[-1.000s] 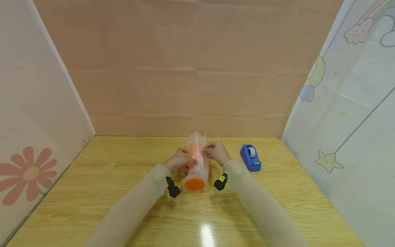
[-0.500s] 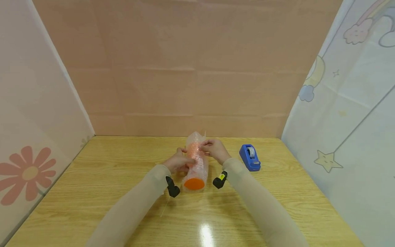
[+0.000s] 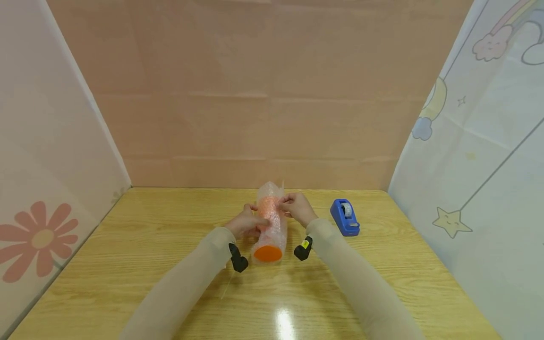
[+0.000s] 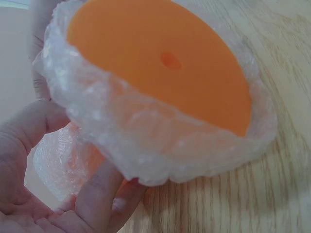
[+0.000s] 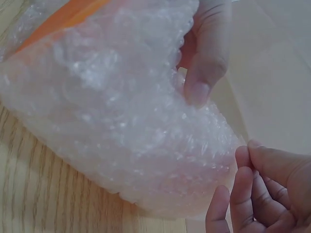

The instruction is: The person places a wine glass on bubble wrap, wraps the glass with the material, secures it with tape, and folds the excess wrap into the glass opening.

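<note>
An orange object with a flat round end (image 4: 194, 73) lies rolled in clear bubble wrap (image 3: 278, 231) at the middle of the table. A small dimple marks the centre of that end in the left wrist view. My left hand (image 3: 246, 223) grips the roll from its left side, thumb on top and fingers beneath. Across from it, my right hand (image 3: 297, 208) has thumb and forefinger pinched together at the right edge of the wrap. In the right wrist view those fingertips (image 5: 252, 150) meet right at the wrap's margin, the other fingers loosely curled.
A blue tape dispenser (image 3: 345, 217) with a roll of clear tape stands right of my right hand. A thin pale strip (image 3: 227, 285) shows on the wood-grain table (image 3: 161, 217) by my left wrist. Cloth-like walls close off the back and sides.
My right hand shifted slightly left over the wrap half a second ago, then back a little to the right. The left hand and the roll have stayed in place.
</note>
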Demonstrator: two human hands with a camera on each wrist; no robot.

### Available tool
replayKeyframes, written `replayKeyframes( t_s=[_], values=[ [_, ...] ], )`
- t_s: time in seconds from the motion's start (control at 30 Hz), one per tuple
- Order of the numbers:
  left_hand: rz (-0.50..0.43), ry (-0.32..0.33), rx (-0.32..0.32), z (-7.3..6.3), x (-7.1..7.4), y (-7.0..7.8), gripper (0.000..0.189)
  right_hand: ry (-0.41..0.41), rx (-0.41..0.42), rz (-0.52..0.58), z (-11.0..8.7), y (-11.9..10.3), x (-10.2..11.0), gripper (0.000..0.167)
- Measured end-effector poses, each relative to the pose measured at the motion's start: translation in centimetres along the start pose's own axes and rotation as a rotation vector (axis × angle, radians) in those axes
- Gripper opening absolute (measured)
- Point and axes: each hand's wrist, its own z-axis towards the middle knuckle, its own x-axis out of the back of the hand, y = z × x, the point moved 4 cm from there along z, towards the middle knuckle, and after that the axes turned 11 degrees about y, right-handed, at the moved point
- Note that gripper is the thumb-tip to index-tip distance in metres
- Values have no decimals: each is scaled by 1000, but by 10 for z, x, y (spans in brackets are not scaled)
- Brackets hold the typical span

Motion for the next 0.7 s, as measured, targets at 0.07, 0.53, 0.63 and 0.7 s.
replayKeyframes(
  t_s=[0.07,0.53,0.63,0.7],
  values=[
    [-5,0,-2,-1,0,1,78,-3,-2,6,-1,-2,0,14],
    [2,3,-9,1,-1,-1,77,33,10,-99,4,2,-2,12],
    [4,3,-11,-1,-1,0,77,21,28,-103,4,2,-2,14],
    [11,5,-13,-2,-2,1,77,10,40,-103,4,2,-2,13]
  ],
)
